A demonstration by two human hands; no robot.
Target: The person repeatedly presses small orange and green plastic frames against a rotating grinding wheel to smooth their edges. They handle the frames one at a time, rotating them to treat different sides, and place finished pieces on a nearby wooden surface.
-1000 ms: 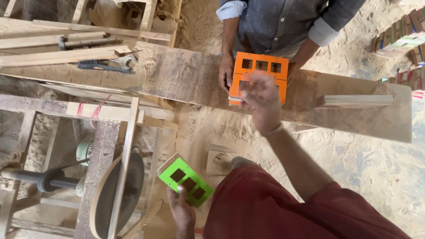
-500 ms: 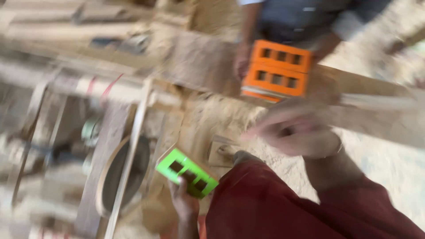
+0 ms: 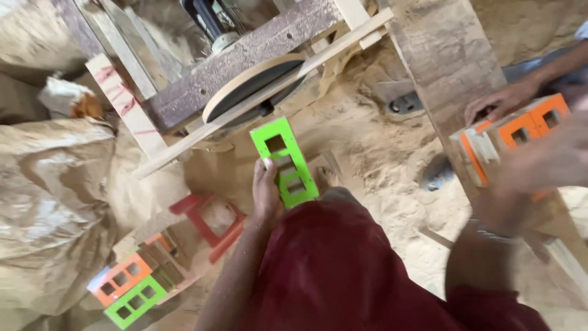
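Green frame [image 3: 284, 160] with three window cut-outs hung low beside the knee, pinched along its edge by the left hand [image 3: 264, 195], clear of the plank [image 3: 442, 58]. The right hand [image 3: 539, 165], blurred, reached toward the orange frames [image 3: 520, 132] a co-worker's hand [image 3: 499, 101] steadied; its grip could not be told.

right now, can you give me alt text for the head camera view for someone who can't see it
The person's left hand holds a bright green flat wooden frame with three rectangular openings over a sawdust-covered floor. Their blurred right hand reaches toward an orange wooden frame block on a worn wooden plank, where another person's hand rests.
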